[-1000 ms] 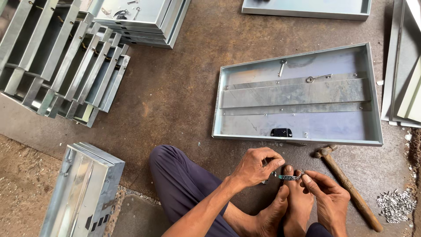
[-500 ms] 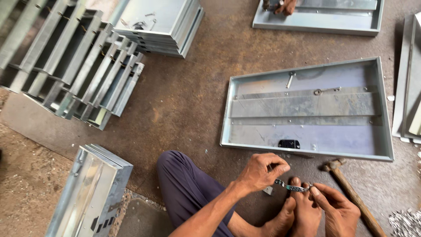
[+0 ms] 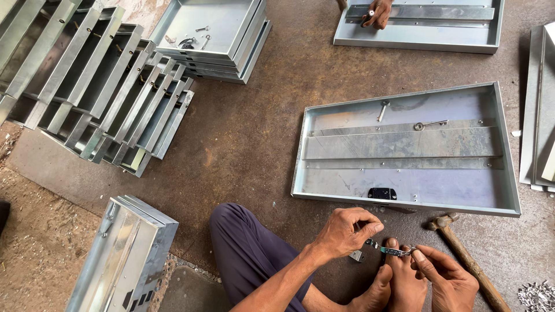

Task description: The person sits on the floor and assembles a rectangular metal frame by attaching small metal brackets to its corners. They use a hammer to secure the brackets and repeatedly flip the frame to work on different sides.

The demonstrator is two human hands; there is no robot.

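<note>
1. The left hand (image 3: pixel 347 231), fingers curled tight, pinches one end of a small thin metal strip (image 3: pixel 388 250) between thumb and fingertips.
2. The right hand (image 3: pixel 445 280) closes its fingertips on the strip's other end, so the piece spans the short gap between both hands, just above the person's bare toes (image 3: pixel 393 271).
3. A small grey bracket (image 3: pixel 356 255) lies on the floor just below the left hand.
4. Just beyond the hands, a large shallow galvanised steel tray (image 3: pixel 312 185) lies flat, its near rim close to the left knuckles; a flat steel bar (image 3: pixel 399 143) crosses it and a small black fitting (image 3: pixel 382 193) sits by the near edge.
5. A wooden-handled hammer (image 3: pixel 462 254) lies just right of the right hand, its head near the tray's near rim.
6. Far to the right, a heap of small shiny metal pieces (image 3: pixel 537 296) sits at the frame's edge.
7. Left of the hands, past the bent knee in dark trousers (image 3: pixel 248 248), open brown floor (image 3: pixel 248 138) stretches to leaning rows of steel trays (image 3: pixel 98 86).
8. Far ahead, another person's hand (image 3: pixel 377 13) rests in a separate tray (image 3: pixel 416 40).
</note>
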